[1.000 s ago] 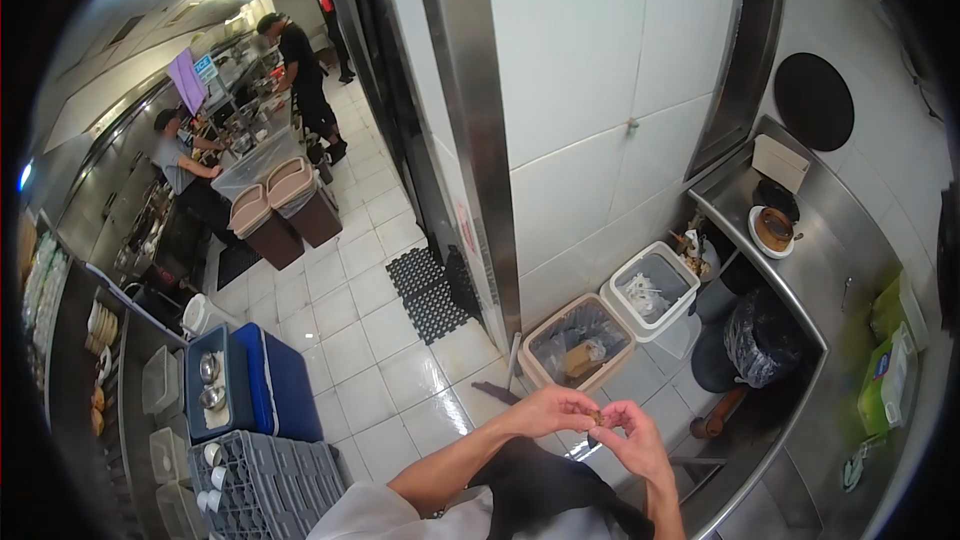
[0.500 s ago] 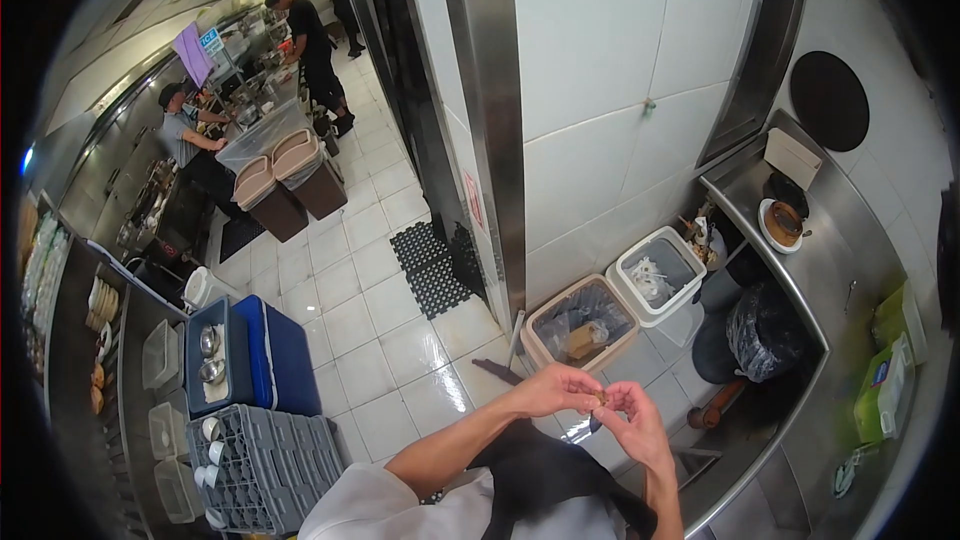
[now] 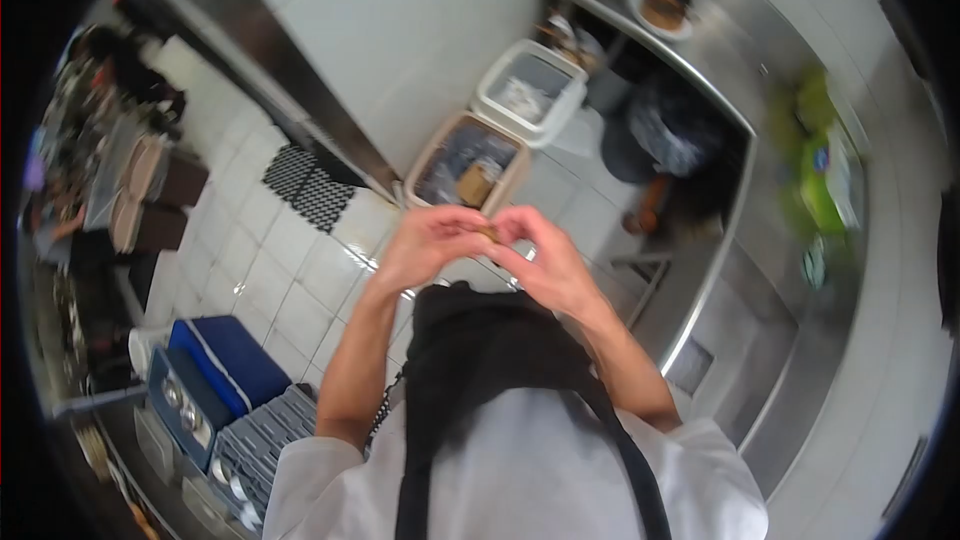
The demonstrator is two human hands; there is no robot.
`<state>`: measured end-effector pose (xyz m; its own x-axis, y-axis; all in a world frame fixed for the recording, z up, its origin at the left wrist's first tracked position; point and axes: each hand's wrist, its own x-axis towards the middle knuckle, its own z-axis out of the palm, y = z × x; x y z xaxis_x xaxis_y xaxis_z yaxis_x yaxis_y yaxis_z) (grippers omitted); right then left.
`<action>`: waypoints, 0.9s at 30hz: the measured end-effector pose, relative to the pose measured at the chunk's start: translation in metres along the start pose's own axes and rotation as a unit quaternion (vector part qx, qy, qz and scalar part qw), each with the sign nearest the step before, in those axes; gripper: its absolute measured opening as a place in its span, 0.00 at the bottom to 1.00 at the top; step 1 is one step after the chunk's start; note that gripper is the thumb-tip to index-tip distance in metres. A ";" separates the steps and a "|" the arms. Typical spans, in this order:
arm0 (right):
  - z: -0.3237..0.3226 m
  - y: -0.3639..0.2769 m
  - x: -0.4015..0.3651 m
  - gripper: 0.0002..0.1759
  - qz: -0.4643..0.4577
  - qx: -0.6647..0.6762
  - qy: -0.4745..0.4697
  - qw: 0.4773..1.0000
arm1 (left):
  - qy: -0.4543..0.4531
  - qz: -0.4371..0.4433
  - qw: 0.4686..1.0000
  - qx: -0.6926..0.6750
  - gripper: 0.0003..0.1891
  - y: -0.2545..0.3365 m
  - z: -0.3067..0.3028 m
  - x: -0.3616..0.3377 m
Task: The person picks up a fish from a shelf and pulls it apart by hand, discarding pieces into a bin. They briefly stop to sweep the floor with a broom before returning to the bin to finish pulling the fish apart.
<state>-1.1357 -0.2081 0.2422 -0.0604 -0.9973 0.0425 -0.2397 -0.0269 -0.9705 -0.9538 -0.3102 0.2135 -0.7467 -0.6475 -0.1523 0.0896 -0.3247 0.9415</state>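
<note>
Close in front of the black apron [image 3: 470,335], my two hands meet fingertip to fingertip. A small brownish piece [image 3: 490,233] shows between them; it is too small and blurred to name. My left hand [image 3: 425,252] has thumb and fingers pinched on one side of it. From the other side, my right hand [image 3: 548,265] pinches it too, fingers bent. Just beyond the hands stands a tan bin [image 3: 425,165] lined with a dark bag, with brown cardboard-like scraps inside.
A white bin [image 3: 575,90] adjoins the tan one. Along the right runs a steel counter [image 3: 740,300] holding a plate [image 3: 683,33] and a green-and-white box [image 3: 830,180]. Below it sits a bag-lined dark bin [image 3: 630,155]. A blue cooler [image 3: 235,360] and grey racks [image 3: 265,430] stand lower left.
The view has swung right and down, so the bins and counter sit further left. Both hands stay together at the small brownish piece. Co-workers have shifted to the blurred left edge.
</note>
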 end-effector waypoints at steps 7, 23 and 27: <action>-0.007 -0.006 -0.001 0.16 -0.026 0.005 -0.016 1.000 | -0.010 0.000 1.000 0.002 0.12 0.003 0.003 0.002; -0.036 -0.044 -0.016 0.11 -0.086 0.085 0.125 0.985 | 0.037 0.030 0.998 -0.041 0.15 0.002 -0.013 -0.002; -0.038 -0.063 -0.015 0.10 -0.192 0.149 0.274 0.930 | 0.104 0.059 0.992 -0.027 0.15 -0.003 -0.026 -0.005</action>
<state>-1.1568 -0.1893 0.3120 -0.5302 -0.7272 0.4360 -0.0714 -0.4741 -0.8776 -0.9331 -0.3233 0.2034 -0.5773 -0.8097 -0.1054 0.2083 -0.2708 0.9398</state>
